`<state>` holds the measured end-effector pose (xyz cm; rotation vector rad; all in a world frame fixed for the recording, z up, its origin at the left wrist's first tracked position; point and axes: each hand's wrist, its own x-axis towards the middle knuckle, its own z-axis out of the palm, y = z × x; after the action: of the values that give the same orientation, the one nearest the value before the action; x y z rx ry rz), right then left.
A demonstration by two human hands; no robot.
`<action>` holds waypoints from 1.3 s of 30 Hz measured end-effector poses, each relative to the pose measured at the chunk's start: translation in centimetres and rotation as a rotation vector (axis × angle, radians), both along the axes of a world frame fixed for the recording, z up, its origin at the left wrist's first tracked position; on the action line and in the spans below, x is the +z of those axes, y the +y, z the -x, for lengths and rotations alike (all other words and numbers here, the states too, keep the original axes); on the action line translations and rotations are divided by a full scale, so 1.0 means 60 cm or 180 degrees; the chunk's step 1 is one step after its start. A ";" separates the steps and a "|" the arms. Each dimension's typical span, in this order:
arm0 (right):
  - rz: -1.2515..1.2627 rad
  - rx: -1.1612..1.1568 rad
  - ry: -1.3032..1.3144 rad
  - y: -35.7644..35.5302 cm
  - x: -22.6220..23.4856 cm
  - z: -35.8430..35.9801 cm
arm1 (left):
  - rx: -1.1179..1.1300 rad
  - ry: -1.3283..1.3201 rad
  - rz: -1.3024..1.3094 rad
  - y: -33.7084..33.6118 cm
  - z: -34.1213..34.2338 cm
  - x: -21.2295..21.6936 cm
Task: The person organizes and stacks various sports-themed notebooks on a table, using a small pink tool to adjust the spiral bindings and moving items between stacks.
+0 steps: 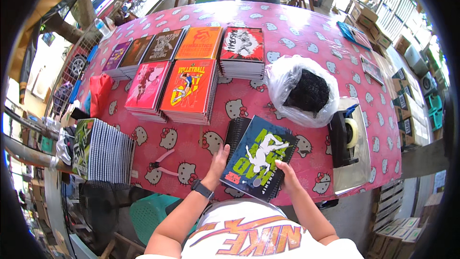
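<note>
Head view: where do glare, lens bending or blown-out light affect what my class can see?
Head view: glare whitens patches of the pink tablecloth near its far edge; its edges bow, with black around the round image; daylight washes out parts of the background, while the blue notebook's cover looks fairly clear.

A semi-open notebook workshop: stacked notebooks [189, 84], a tape dispenser [338, 141], and (toward the distorted rim) what look like cartons [409, 120].

The left hand [218, 167] and right hand [287, 177] have a blue notebook [258, 156] between them! Beyond the left fingers stand colourful notebook stacks [188, 86], and right of the right fingers, a black tape dispenser [339, 141].
</note>
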<state>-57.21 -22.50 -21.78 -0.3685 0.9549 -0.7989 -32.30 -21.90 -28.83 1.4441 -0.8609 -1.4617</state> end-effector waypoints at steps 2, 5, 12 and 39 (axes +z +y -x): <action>0.0014 0.0096 0.0193 0.014 0.003 0.007 | -0.0016 -0.0575 0.0192 0.019 0.007 0.037; -0.0008 0.0194 0.0173 0.033 0.008 -0.005 | -0.0112 -0.0014 0.0441 0.067 -0.006 0.065; 0.0339 0.0156 0.0365 0.026 -0.002 -0.035 | -0.0876 0.1303 0.0284 0.147 -0.075 0.106; 0.0780 0.0139 -0.0219 -0.276 0.012 -0.100 | -0.0028 0.1245 0.0755 -0.145 -0.045 0.073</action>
<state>-51.23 -39.05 -21.06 -0.5686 0.7837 -0.8856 -29.57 -30.57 -24.45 0.9394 -0.7629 -1.5242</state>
